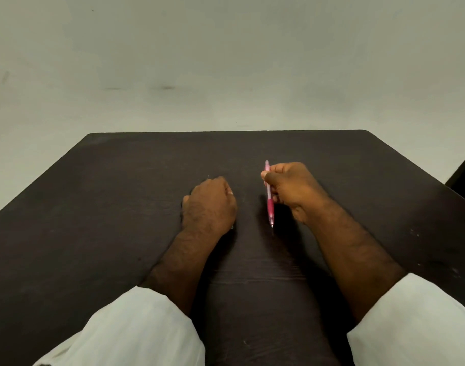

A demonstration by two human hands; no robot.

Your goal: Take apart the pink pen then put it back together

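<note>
My right hand [294, 191] grips the pink pen [270, 204] around its pale upper barrel. The pen stands nearly upright, its darker pink grip and tip pointing down toward the dark table [120, 207], tip just above the surface. My left hand [209, 204] rests on the table to the left of the pen, fingers curled into a loose fist. A thin sliver shows at the far side of that fist and a small pale bit at its near edge; what they are cannot be told. The two hands are about a hand's width apart.
The dark brown table reaches to a far edge against a plain pale wall [226, 62]. A dark object [463, 173] stands past the table's right edge. My white sleeves [136, 328] lie over the near edge.
</note>
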